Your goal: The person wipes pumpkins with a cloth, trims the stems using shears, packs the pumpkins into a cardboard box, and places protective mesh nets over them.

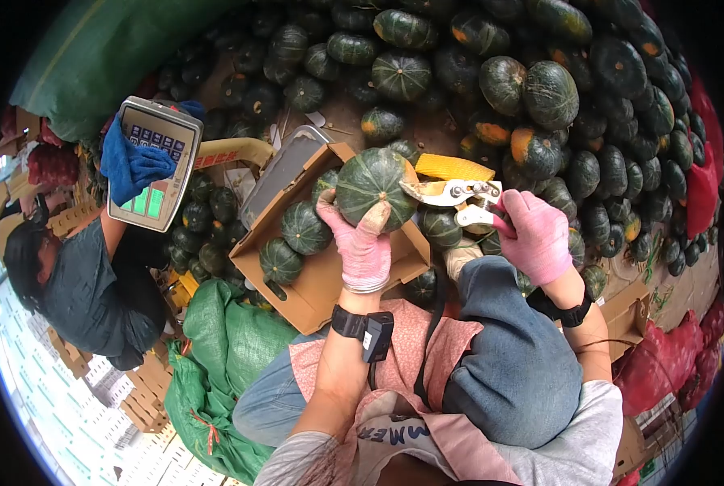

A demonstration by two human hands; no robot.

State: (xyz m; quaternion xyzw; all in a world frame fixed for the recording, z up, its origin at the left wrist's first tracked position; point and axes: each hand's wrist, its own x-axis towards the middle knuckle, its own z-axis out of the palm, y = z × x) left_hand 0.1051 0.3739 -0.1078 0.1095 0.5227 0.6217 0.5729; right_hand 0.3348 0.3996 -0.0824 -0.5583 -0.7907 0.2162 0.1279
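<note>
My left hand [360, 245], in a pink work glove, is closed around the lower side of a round green pumpkin [374, 182], its thumb near the stem. In my right hand [540, 235], also gloved in pink, are pruning shears [459, 193] with white handles. Their blades point left and overlap the pumpkin's right edge; whether they touch it I cannot tell. Below the held pumpkin stands an open cardboard box [321, 279] with several green pumpkins inside, among them one pumpkin [281, 261] near its left wall.
A big heap of pumpkins [500, 85] fills the far side and the right. A scale display [155, 162] with a blue cloth [138, 162] stands at left, near another person [95, 283]. A green sack [224, 356] lies by my left leg, and red net bags [662, 356] at right.
</note>
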